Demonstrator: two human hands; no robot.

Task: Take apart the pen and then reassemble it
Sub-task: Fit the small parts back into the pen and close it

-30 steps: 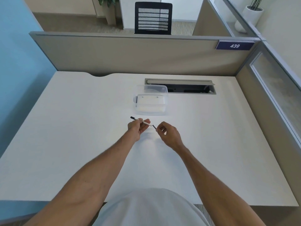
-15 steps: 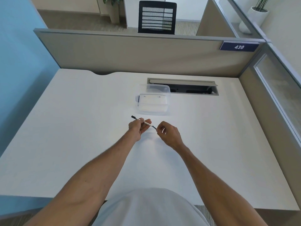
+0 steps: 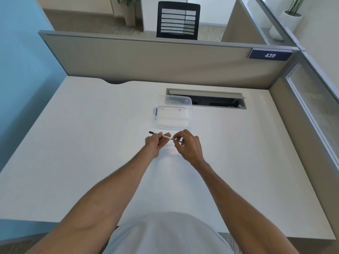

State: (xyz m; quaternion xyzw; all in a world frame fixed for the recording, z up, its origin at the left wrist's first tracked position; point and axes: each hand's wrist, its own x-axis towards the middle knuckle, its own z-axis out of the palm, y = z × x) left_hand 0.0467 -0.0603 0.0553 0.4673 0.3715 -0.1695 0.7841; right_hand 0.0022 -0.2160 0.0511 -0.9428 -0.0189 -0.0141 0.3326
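A thin pen (image 3: 166, 137) with a white barrel and dark ends is held level above the white desk (image 3: 91, 153), just in front of the clear box. My left hand (image 3: 156, 143) grips the white barrel, and the pen's dark left end sticks out past its fingers. My right hand (image 3: 188, 144) pinches the dark right end of the pen (image 3: 178, 141) between thumb and fingers. The two hands nearly touch. The joint between the barrel and the dark end is partly hidden by my right fingers.
A clear plastic box (image 3: 172, 111) stands just beyond the hands. Behind it is an open cable slot (image 3: 207, 99) in the desk. Grey partitions (image 3: 146, 59) close the far and right sides, and a blue wall (image 3: 22, 70) is on the left.
My right hand has moved left with the dark end piece until it meets the barrel held in my left hand. The gap between the two hands has closed.
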